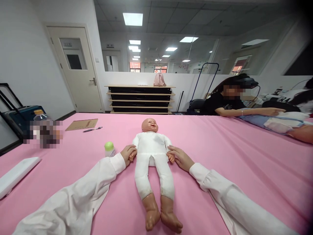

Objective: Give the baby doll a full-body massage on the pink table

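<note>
A baby doll (154, 143) lies on its back on the pink-covered table, feet towards me. Its body is white cloth; the head, hands and feet are smooth and skin-toned. My left hand (127, 154) is closed around the doll's arm on the left, by the wrist, with the doll's small hand showing beside my fingers. On the other side, my right hand (182, 158) holds the doll's other wrist, fingers laid over the cuff and the doll's hand showing below them. White sleeves cover both my forearms. A small green-capped bottle (109, 149) stands just beyond my left sleeve.
A brown notebook (81, 124) and a pen (93, 129) lie at the far left. Nearer are a blurred yellow-capped bottle (45, 127) and a long white object (18, 174). Across the table at right, a person (230, 101) in a headset handles another doll (300, 130). The pink tablecloth (244, 160) has folds.
</note>
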A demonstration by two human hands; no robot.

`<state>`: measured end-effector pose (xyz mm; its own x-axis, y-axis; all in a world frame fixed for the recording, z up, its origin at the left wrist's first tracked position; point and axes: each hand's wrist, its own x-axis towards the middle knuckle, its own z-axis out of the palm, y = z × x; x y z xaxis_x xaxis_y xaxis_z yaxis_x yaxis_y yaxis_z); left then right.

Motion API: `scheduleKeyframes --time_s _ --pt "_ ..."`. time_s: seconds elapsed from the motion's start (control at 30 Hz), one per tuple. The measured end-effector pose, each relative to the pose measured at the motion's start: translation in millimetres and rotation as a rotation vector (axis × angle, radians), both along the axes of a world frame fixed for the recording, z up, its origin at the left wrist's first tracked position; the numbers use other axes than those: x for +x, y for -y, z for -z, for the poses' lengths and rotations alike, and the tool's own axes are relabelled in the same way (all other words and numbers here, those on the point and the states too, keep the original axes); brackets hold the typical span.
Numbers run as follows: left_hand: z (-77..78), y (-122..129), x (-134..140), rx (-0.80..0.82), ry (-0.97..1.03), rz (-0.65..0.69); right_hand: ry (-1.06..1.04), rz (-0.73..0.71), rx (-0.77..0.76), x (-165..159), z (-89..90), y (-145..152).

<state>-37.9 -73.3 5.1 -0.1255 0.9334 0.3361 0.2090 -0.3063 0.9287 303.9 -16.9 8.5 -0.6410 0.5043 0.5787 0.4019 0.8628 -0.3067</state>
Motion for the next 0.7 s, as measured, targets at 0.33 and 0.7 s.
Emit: scheduleKeyframes --time_s 0.33,0.7 --pt "-10.0 -84 33 0.176 -0.053 -0.440 -0.710 0.458 -0.251 -74 -22.2 -64" --pt "3.3 -144 24 -0.016 -0.398 -0.396 -0.535 0.545 -0.370 -80 3.0 -136"
